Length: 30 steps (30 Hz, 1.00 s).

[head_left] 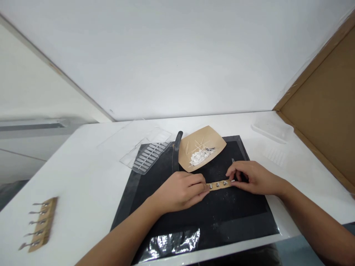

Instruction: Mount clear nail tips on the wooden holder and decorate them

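A narrow tan strip (220,185) with several small round metal pieces set along it lies low over the black mat. My left hand (186,190) is closed on the strip's left end, thumb and fingertips pressed together. At the other end, my right hand (251,178) has its fingers curled and its thumb against the strip, near a small whitish bit (232,180). Just beyond my hands sits a tan paper tray (219,142) with small white pieces (200,156) and thin sticks in it. The strip's ends are partly hidden by my fingers.
Under my forearms the black mat (222,225) covers part of the white table (91,173). A dark curved handle-like thing (176,151) stands left of the tray. Clear plastic sheets with white tabs (151,155), a clear lid (271,131) and another tan strip (46,223) with metal pieces lie around.
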Motion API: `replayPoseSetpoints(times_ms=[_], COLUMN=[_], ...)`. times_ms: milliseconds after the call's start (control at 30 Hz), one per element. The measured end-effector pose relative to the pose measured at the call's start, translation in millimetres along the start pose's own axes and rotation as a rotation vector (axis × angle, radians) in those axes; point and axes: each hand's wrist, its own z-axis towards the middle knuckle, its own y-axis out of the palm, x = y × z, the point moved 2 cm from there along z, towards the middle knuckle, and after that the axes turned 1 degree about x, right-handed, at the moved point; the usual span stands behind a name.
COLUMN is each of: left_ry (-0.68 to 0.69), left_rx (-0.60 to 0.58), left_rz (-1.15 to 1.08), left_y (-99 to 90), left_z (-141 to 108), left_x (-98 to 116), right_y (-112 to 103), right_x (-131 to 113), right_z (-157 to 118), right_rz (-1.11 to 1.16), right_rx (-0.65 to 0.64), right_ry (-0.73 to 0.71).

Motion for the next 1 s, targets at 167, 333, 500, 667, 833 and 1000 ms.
replayPoseSetpoints(times_ms=[167, 333, 500, 667, 833, 1000], left_ry=[-0.001, -0.002, -0.001, -0.018, -0.048, -0.048], left_rx=[-0.003, -0.013, -0.016, -0.021, -0.022, -0.076], left_rz=[0.019, 0.017, 0.031, 0.003, -0.027, -0.085], left_y=[-1.5, -3.0, -3.3, -1.7, -0.9, -0.9], left_z=[-0.5, -0.9, -0.9, -2.0, -3.2, -3.9], left_x=[-1.9, -3.8, -3.9, -4.8, -6.0, -5.7], right_y=[0.5, 0.0, 0.1, -0.1, -0.8, -0.9], right_x=[1.8, 1.8, 1.2, 0.2, -0.2, -0.1], right_z=[-0.1, -0.3, -0.3, 0.0, -0.1, -0.4], right_rz=[0.013, 0.005, -0.018, -0.032, -0.048, -0.04], right_rx=[0.002, 0.004, 0.002, -0.005, -0.006, -0.008], right_ry=[-0.011, -0.022, -0.034, -0.029, -0.028, -0.031])
